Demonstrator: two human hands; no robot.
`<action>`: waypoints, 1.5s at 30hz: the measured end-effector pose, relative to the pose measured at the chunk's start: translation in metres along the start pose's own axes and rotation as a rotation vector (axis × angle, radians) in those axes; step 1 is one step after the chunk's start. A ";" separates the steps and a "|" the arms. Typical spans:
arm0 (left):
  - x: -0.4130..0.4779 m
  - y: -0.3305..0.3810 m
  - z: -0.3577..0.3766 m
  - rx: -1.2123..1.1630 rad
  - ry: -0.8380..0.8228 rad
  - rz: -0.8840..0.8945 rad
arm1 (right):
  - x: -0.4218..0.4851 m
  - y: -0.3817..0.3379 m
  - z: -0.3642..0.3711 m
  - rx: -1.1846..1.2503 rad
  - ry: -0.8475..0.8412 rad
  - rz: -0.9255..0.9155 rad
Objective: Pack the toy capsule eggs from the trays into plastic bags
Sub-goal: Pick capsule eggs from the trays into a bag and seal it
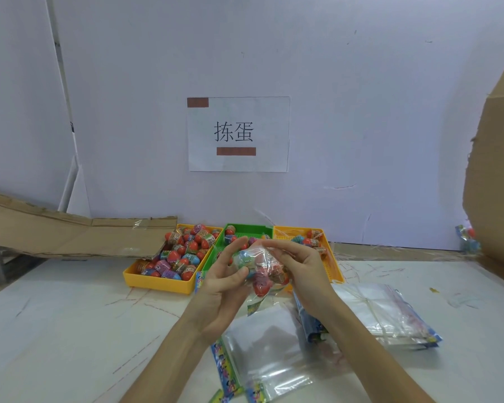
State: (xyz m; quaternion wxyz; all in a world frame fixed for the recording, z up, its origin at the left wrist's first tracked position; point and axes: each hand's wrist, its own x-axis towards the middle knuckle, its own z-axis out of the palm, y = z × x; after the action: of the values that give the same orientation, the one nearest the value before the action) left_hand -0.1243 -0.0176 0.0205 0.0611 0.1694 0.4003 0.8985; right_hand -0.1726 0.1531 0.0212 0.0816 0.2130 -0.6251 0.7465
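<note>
Bag (255, 264) of clear plastic is held off the tabletop (70, 330) between both hands, just in front of the trays. Several eggs (263, 283) show inside it, but the count cannot be read through the film. Left hand (226, 276) grips the bag's left side, thumb and fingers curled round it. Right hand (298, 264) pinches the bag's upper right part, fingers bent over the top. Whether the mouth is sealed cannot be told.

Three trays stand side by side beyond the hands. The left tray (157, 283), yellow, is heaped with eggs. The green tray (246, 228) is partly hidden and shows few. The right tray (336, 271), yellow, holds a handful at its far end. Empty bags (269, 344) lie flat on the near side, with a stack (390, 312) to the right.

Assessment: the step in hand appears to be settling or closing a filled bag. The next move likely calls for pressing the mouth shut with the eggs kept below the seam, then setting the bag aside, clear of the empties. Ample stock remains in the left tray, so the task is judged far from complete.
</note>
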 end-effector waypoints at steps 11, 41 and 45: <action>0.003 -0.002 -0.002 0.006 0.017 -0.017 | 0.002 0.000 -0.001 -0.112 0.120 -0.034; 0.007 -0.001 -0.002 -0.125 0.254 -0.020 | 0.003 -0.007 -0.006 -0.068 -0.038 0.202; 0.008 -0.001 -0.003 -0.083 0.262 -0.016 | 0.002 -0.009 -0.005 -0.056 -0.032 0.189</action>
State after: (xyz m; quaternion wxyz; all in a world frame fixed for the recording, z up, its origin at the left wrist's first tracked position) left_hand -0.1335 -0.0171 0.0196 0.0225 0.0449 0.3686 0.9282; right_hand -0.1718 0.1597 0.0289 0.0066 0.1626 -0.6644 0.7294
